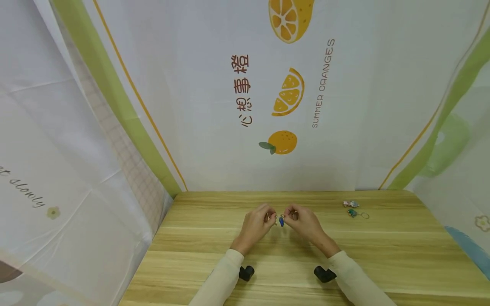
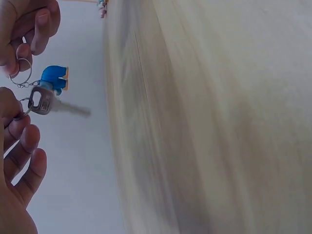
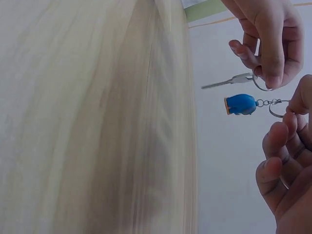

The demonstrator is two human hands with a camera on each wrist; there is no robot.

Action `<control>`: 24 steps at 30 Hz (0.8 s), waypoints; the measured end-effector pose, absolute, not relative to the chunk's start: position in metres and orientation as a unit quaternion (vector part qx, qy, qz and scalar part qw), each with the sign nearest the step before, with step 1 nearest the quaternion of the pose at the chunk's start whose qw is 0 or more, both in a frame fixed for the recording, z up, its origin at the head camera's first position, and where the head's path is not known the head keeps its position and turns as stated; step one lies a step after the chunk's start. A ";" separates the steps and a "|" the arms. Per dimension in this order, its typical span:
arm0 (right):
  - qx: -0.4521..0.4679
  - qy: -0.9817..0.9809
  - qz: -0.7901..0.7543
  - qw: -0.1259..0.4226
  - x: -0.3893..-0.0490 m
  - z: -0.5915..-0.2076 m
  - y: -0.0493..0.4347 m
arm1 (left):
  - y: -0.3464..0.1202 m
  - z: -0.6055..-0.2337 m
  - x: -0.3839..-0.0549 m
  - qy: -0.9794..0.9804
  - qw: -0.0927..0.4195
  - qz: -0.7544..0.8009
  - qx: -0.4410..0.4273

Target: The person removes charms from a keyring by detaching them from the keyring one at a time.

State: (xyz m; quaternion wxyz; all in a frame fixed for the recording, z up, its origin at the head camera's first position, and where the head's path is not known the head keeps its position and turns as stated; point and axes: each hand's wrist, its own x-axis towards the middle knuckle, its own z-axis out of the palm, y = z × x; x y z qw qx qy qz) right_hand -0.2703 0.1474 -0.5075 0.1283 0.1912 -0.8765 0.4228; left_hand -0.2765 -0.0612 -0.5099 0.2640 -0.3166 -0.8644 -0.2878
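My left hand [image 1: 254, 224] pinches a metal ring from which a silver key [image 2: 46, 101] hangs, its blade pointing down. Close beside it, my right hand [image 1: 306, 223] pinches another ring between thumb and fingers. A short chain on that ring carries a small blue figure charm [image 3: 241, 104] with an orange base. The two hands face each other over the middle of the wooden table [image 1: 199, 259]. Key and charm hang side by side in the narrow gap between the fingertips.
Toward the back right of the table lie a pinkish-silver charm [image 1: 351, 204] and a green charm [image 1: 352, 213] with its own ring. White cloth printed with oranges [image 1: 282, 143] stands behind the table's back edge. Black camera mounts [image 1: 246, 273] sit at both wrists.
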 end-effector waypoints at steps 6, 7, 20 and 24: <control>0.188 -0.880 0.418 0.128 -0.271 -0.508 0.150 | -0.062 -0.509 -0.276 -0.865 0.253 -0.296 -0.316; 0.188 -0.880 0.417 0.128 -0.271 -0.507 0.150 | -0.062 -0.509 -0.276 -0.866 0.251 -0.296 -0.316; 0.236 -0.863 0.398 0.204 -0.278 -0.502 0.164 | -0.063 -0.511 -0.278 -0.867 0.254 -0.296 -0.312; 0.233 -0.864 0.393 0.210 -0.282 -0.499 0.171 | -0.064 -0.511 -0.277 -0.866 0.257 -0.294 -0.312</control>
